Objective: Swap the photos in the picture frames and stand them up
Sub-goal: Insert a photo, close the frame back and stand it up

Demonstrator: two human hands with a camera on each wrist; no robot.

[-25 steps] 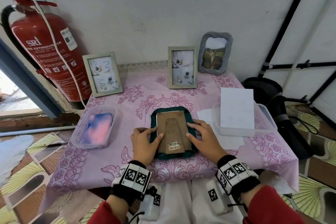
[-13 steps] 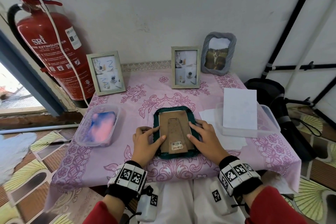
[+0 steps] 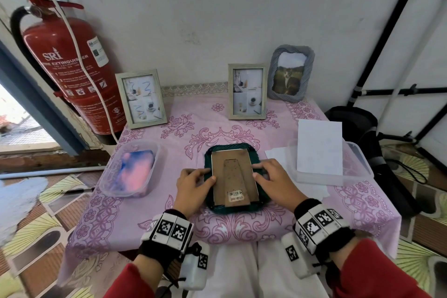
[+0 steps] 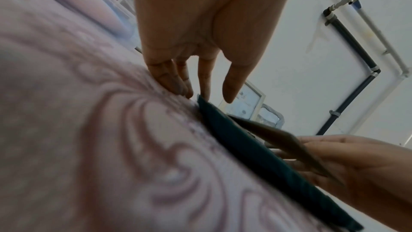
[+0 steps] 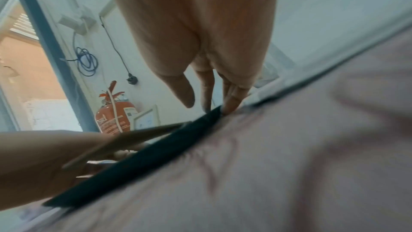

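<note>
A dark green picture frame [image 3: 231, 209] lies face down on the pink tablecloth, its brown backing board [image 3: 232, 176] with the folded stand facing up. My left hand [image 3: 193, 185] rests at its left side, thumb on the board's edge and straight fingers on the frame's rim [image 4: 256, 147]. At the right side my right hand [image 3: 273, 180] does the same, fingertips pressing the rim [image 5: 156, 153]. In the left wrist view the stand flap [image 4: 278, 135] appears slightly raised. The photo inside is hidden.
Two pale wooden frames [image 3: 141, 98] [image 3: 247, 91] and a grey frame with a cat photo [image 3: 290, 72] stand at the back. A plastic tub holding a pink-blue photo [image 3: 131, 169] sits left, a tub under a white sheet [image 3: 319, 147] right. A fire extinguisher [image 3: 70, 55] hangs left.
Both hands stay at the sides of the green frame with hardly any movement. Only the head view has shifted a little.
</note>
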